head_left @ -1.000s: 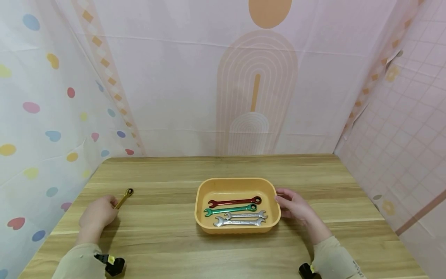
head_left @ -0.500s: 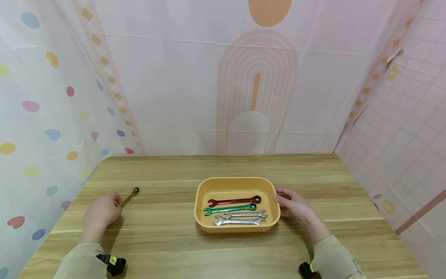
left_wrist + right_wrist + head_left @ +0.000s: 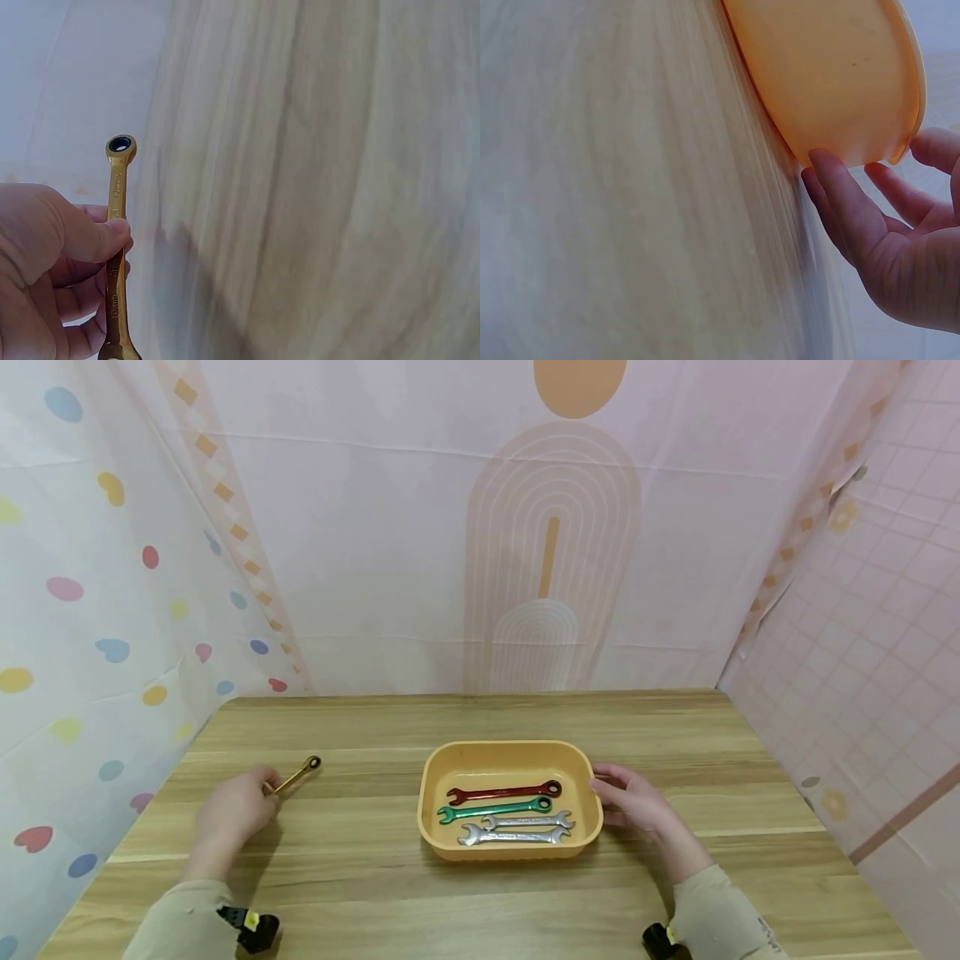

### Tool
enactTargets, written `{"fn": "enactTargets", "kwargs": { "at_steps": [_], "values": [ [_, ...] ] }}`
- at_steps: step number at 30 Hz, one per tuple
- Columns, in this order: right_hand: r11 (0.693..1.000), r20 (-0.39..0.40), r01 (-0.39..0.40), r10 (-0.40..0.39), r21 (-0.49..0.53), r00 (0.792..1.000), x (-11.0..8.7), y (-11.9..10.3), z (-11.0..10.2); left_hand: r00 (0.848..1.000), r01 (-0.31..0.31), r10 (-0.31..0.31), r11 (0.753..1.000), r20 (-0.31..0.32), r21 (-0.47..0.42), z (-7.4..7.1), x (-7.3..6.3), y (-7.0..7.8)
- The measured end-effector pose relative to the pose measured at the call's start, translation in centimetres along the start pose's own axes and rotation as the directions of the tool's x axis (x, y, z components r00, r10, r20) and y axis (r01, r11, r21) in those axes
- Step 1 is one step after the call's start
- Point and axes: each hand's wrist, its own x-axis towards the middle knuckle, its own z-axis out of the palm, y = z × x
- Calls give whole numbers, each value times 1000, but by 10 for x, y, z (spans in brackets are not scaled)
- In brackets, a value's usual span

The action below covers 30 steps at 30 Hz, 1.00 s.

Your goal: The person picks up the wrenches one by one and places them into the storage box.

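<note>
On the left side of the table, my left hand (image 3: 238, 806) pinches a gold ratcheting combination wrench (image 3: 118, 196) between thumb and fingers. The wrench's ring end (image 3: 313, 762) points away to the upper right in the head view; its other end runs out of the left wrist view. Resting its fingertips against the right end of a yellow plastic tray (image 3: 510, 852) is my right hand (image 3: 637, 802), thumb at the rim and fingers on the outer wall. Inside the tray lie a red wrench (image 3: 504, 793), a green wrench (image 3: 495, 810) and two silver wrenches (image 3: 514, 837).
The wood-grain table (image 3: 360, 902) reaches back to a patterned cloth wall (image 3: 375, 568). Dotted cloth (image 3: 90, 710) hangs along the left side and gridded cloth (image 3: 885, 635) along the right.
My left hand has moved right and slightly away across the table, carrying the gold wrench toward the tray. The right hand and the tray have stayed put.
</note>
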Motion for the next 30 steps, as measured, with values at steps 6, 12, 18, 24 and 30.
{"fn": "enactTargets", "kwargs": {
  "at_steps": [6,12,18,24,30],
  "values": [
    [1000,-5,-1,1,-1,1000,0,0,1,1000,-28,28,1000,-2,-12,-2,2,13],
    [1000,-6,-4,4,0,1000,0,-1,2,994,-96,95,995,-53,-19,3,1,24],
    [1000,1,0,0,3,1000,-1,0,2,989,-130,127,991,-77,-31,4,0,36],
    [1000,10,5,-6,14,1000,-1,-1,2,982,-155,151,987,-109,-29,5,-3,48],
    [1000,13,4,-4,15,1000,-1,-1,1,972,-194,190,981,-137,-15,4,-3,57]
  ]
}}
